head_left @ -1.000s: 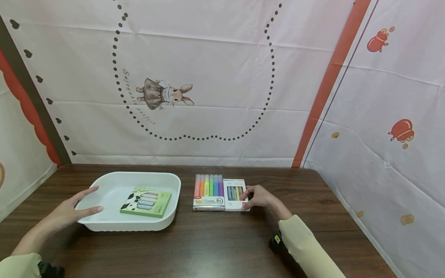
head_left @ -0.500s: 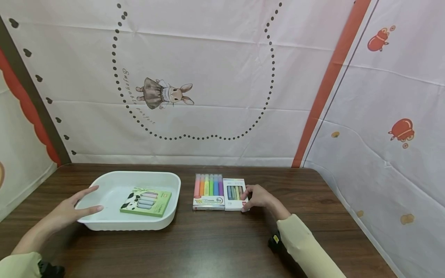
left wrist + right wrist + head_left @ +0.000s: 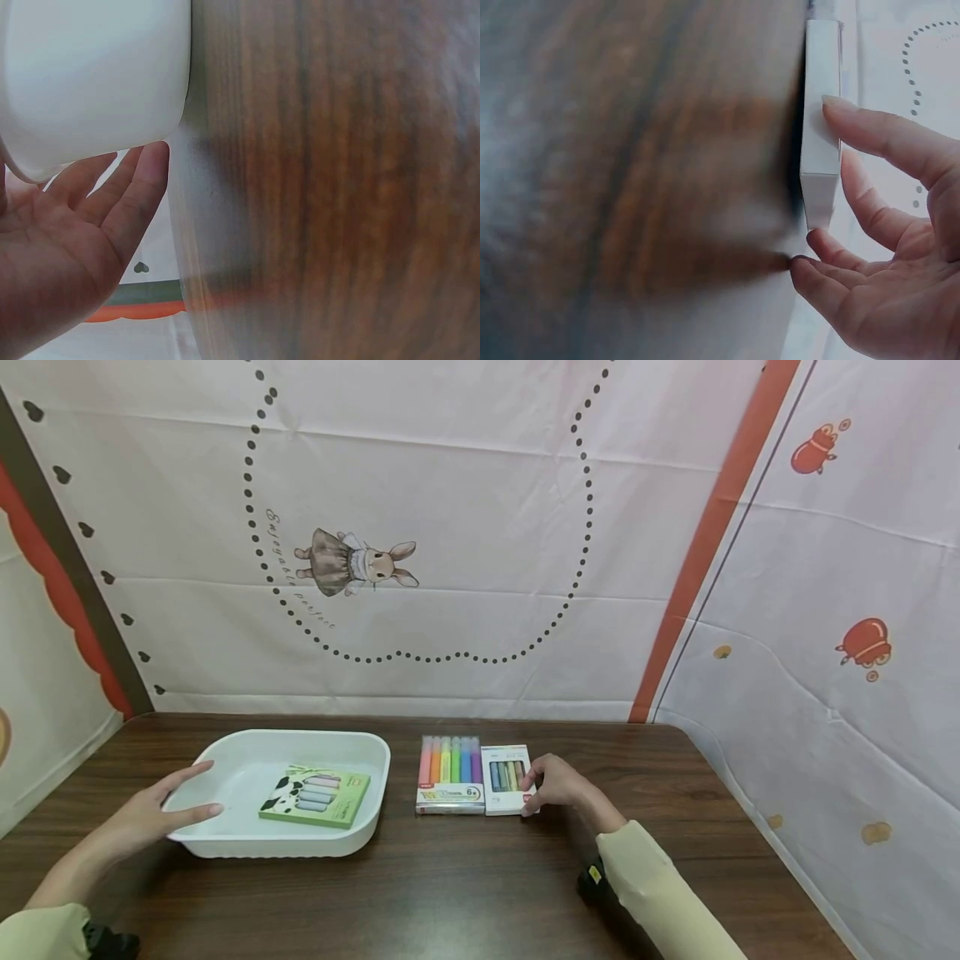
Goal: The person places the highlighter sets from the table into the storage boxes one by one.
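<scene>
My left hand (image 3: 142, 814) rests at the left end of a white plastic tray (image 3: 300, 842). Its thumb and index finger reach over the rim, while other fingers touch the outer wall in the left wrist view. Inside the tray lies a flat green box (image 3: 345, 810) with a panda and pastel sticks printed on it. My right hand (image 3: 558, 783) holds a white box of coloured sticks (image 3: 506, 802) by its right end, the thumb against the near side (image 3: 821, 142) in the right wrist view. The box lies flat on the table.
A clear pack of several highlighters (image 3: 450, 777) lies directly left of the white box, edges touching. The brown wooden table (image 3: 450, 902) ends at a printed cloth (image 3: 480, 568) behind. More cloth (image 3: 810, 710) hangs on the right.
Almost nothing differs. The right hand's fingers shift slightly on the white box; the tray, boxes, highlighters and left hand stay where they were.
</scene>
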`<state>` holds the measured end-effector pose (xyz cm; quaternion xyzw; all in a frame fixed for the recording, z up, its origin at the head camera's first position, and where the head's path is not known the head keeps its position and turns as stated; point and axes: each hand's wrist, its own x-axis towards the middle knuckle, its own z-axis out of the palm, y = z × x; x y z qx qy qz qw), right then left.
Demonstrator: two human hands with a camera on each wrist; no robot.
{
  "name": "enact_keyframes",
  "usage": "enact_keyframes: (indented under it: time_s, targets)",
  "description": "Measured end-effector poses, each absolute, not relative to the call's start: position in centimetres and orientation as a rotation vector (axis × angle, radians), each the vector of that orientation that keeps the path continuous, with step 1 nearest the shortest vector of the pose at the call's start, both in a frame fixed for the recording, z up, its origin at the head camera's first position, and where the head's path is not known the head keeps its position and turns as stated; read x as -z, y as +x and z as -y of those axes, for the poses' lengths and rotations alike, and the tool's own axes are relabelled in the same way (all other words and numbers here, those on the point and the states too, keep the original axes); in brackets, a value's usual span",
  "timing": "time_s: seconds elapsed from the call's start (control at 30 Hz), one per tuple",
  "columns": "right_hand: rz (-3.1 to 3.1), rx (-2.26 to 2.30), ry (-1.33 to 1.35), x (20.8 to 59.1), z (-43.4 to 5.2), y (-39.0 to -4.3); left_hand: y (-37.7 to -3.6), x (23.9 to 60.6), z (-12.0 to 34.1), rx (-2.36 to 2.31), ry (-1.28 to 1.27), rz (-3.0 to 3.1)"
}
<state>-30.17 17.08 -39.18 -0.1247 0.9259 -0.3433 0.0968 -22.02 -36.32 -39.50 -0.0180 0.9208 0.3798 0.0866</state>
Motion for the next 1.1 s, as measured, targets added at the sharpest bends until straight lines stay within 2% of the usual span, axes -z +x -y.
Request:
enact_keyframes:
  time_s: [0.4,0.8,1.1]
  targets:
    - [-2.687,0.988,-0.372,38.2,-17.4,-30.3,-22.0,39.7,36.5,-1.113,-0.038,-2.765]
    - [-2.419,1.355,-0.179,39.2,-18.3,-30.9,-22.0,39.9,36.5,-1.096,-0.01,-2.802]
    - [-2.245,1.528,-0.206,39.5,-19.3,-30.5,-22.0,40.0,36.5,-1.118,-0.015,-2.791]
